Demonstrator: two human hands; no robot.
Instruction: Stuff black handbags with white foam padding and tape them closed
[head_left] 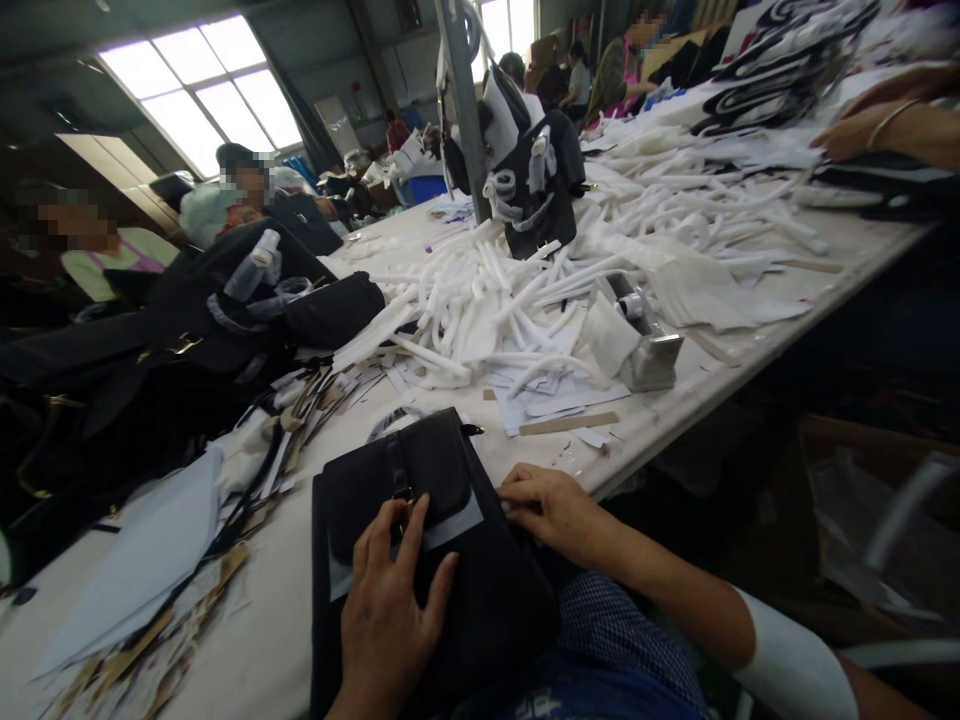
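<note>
A black handbag (480,590) lies at the table's front edge, against my lap, with its flap and strap facing up. My left hand (390,600) rests on its front, fingers apart, the fingertips at the gold-coloured clasp (406,497). A strip of pale paper or film (454,524) shows under the flap. At the bag's right side edge my right hand (551,510) has its thumb and fingers pressed together; what they pinch is hidden. Behind the bag's top, a plastic-wrapped handle (394,420) stands up.
More black bags (247,260) are heaped at the left, beside white sheets (142,560) and paper scraps. Many white padding strips (480,300) cover the table's middle, near a metal box (651,355). A black bag (536,190) stands by a post. Another person's hands (885,125) work at right.
</note>
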